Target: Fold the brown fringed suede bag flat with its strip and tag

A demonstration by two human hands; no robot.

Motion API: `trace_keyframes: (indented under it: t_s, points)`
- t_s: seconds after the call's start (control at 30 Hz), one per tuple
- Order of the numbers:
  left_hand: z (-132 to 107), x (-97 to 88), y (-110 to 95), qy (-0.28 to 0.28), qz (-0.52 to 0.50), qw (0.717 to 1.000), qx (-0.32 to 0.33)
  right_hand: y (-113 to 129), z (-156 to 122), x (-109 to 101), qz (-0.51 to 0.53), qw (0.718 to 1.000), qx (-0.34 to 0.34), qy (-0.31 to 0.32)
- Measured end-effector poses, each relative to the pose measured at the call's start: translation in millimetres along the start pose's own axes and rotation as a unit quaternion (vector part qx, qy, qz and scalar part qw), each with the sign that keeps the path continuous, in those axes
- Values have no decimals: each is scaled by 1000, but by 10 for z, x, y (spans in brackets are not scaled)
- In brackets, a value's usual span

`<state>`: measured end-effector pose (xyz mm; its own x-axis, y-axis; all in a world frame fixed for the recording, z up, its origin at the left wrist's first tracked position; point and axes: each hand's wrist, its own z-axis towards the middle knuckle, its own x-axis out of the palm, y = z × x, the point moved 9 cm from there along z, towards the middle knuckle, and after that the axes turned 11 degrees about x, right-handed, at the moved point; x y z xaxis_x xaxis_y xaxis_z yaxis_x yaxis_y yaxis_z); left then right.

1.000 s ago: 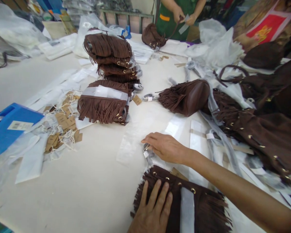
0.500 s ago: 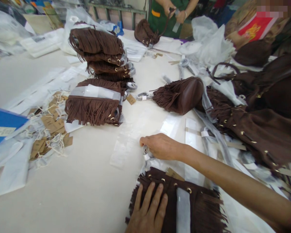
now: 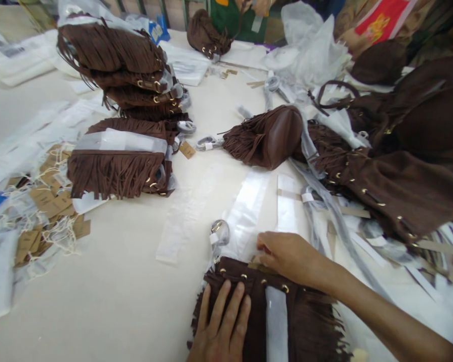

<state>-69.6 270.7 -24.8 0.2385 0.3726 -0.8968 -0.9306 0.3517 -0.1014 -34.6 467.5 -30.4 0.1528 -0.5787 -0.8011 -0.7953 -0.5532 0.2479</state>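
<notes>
A: Moved since half a second ago: right hand (image 3: 287, 256), off the plastic-wrapped metal ring (image 3: 219, 232) and back onto the eyelet edge of the fringed suede bag (image 3: 309, 322).

B: And the grip there?

A: Fingertips bent down on the top edge. Pinching or only pressing, cannot tell. Left hand (image 3: 221, 327) flat, fingers spread, pressing the bag's left half onto the bench (image 3: 117, 291), same as before.

B: Where exactly, the bag?

A: At the near edge of the bench, under both hands, white paper band (image 3: 276, 322) already round its middle. Ring lying loose just beyond the upper left corner.

B: How far along, by the look of it?

A: Seemingly a good part done: banded bag (image 3: 117, 166) laid flat at left, stack of folded bags (image 3: 117, 65) behind it. Plenty left, though: loose heap of bags (image 3: 400, 186) at right, tipped bag (image 3: 268, 136) beside it, hang tags (image 3: 45, 201) and clear sleeves (image 3: 245, 211) lying about.

B: Anyone else in the head view?

A: Far end, a co-worker's green apron (image 3: 230, 25), with another bag (image 3: 206, 37) just in front.
</notes>
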Motion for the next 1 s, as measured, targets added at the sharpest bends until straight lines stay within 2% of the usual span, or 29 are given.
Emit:
trace_keyframes:
  t_s: [0.07, 0.17, 0.23, 0.37, 0.47, 0.57, 0.63, 0.7, 0.73, 0.77, 0.87, 0.9, 1.0]
  points:
    - [-1, -9, 4, 11, 5, 1000, -6, -87, -87, 174, -1, 999, -7, 47]
    - [18, -45, 19, 17, 9, 1000, -13, -97, -131, 227, 18, 998, -20, 60]
    - [31, -58, 19, 22, 8, 1000, -10, -67, -125, 146, 27, 998, -21, 53]
    - [22, -81, 26, 25, 3, 999, -23, 93, -73, -201, 5, 1000, -26, 3]
    - [-2, -102, 32, 20, -3, 999, -40, 444, 12, -458, -38, 997, -51, -35]
    - [-16, -119, 27, 11, -9, 999, -45, 1040, 125, -651, -29, 991, -117, -57]
    - [-21, -123, 27, 3, -10, 999, -46, 1486, 178, -644, 70, 975, -210, 15]
    - [-28, -118, 36, -6, -13, 999, -48, 1782, 191, -594, 206, 925, -293, 128]
    - [-31, -118, 39, -14, -16, 999, -49, 1811, 218, -586, 259, 903, -305, 156]
    - [-35, -118, 44, -22, -20, 998, -49, 1749, 274, -594, 289, 899, -293, 145]
    - [-47, -114, 66, -40, -30, 997, -55, 1255, 368, -612, 252, 946, -206, 16]
    - [-49, -111, 75, -41, -33, 997, -59, 1112, 325, -565, 222, 956, -193, 7]
    - [-50, -108, 80, -39, -41, 997, -60, 893, 81, -286, 158, 964, -201, 65]
